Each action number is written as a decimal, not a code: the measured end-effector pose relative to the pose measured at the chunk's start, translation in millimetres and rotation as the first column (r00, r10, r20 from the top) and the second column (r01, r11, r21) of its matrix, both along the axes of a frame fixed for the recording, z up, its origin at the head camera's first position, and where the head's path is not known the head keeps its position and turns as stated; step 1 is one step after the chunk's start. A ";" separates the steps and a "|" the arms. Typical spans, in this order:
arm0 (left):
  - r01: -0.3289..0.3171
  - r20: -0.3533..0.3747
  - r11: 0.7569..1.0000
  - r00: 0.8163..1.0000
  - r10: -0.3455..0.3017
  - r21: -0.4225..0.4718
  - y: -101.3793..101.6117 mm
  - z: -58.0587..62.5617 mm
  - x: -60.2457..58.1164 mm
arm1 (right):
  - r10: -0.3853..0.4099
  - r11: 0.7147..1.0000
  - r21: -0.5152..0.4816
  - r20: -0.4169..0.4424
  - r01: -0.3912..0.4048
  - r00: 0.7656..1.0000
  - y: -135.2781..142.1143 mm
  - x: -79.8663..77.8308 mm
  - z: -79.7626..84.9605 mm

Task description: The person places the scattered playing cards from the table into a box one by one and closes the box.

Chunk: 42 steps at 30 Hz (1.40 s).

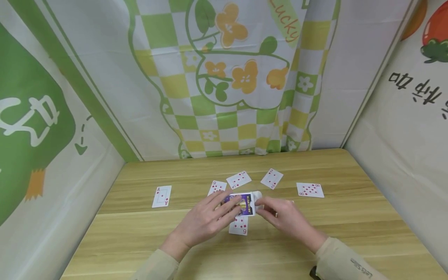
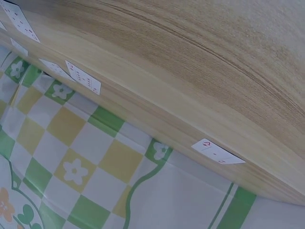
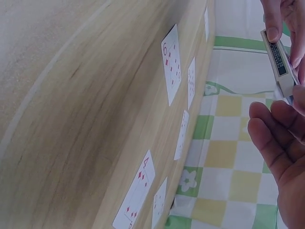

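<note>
A purple playing-card box (image 1: 249, 205) with a white open end is held above the table in the middle of the head view. My left hand (image 1: 206, 217) grips it from the left, fingers laid across its printed face. With thumb and fingertips, my right hand (image 1: 288, 217) pinches the flap at the box's right end. In the right wrist view the box (image 3: 279, 62) shows its narrow side, between the left hand (image 3: 274, 19) and the right hand (image 3: 286, 157). Just below the box lies a six of diamonds (image 1: 239, 227), partly covered. Neither hand appears in the left wrist view.
Face-up diamond cards lie spread on the wooden table (image 1: 140, 241): an ace (image 1: 162, 196), a nine (image 1: 216, 186), a two (image 1: 272, 178), an eight (image 1: 310, 189) and a four (image 3: 136, 193). Patterned cloth (image 1: 231, 116) hangs behind the table, with printed sheets at both sides.
</note>
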<state>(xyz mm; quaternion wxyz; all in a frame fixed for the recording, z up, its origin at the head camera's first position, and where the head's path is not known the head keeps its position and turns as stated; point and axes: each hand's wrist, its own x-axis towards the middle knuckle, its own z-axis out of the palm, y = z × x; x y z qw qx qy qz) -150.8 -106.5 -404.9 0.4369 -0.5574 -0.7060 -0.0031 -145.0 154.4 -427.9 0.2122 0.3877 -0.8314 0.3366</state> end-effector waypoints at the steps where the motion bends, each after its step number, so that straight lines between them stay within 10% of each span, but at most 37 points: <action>1: -0.001 0.001 1.000 1.000 0.001 0.001 -0.1 0.0 0.0 | 0.004 1.000 0.001 -0.007 -0.004 1.000 0.3 -0.2 -0.6; 24: -0.005 0.028 1.000 1.000 0.004 0.019 -4.4 -4.3 -1.8 | 0.075 0.990 -0.113 -0.124 -0.089 0.989 17.3 -4.7 -1.7; 42: 0.005 0.032 1.000 0.999 -0.006 0.026 -9.7 -10.3 -4.3 | -0.137 0.983 0.145 0.156 0.115 0.978 66.7 -20.5 -20.1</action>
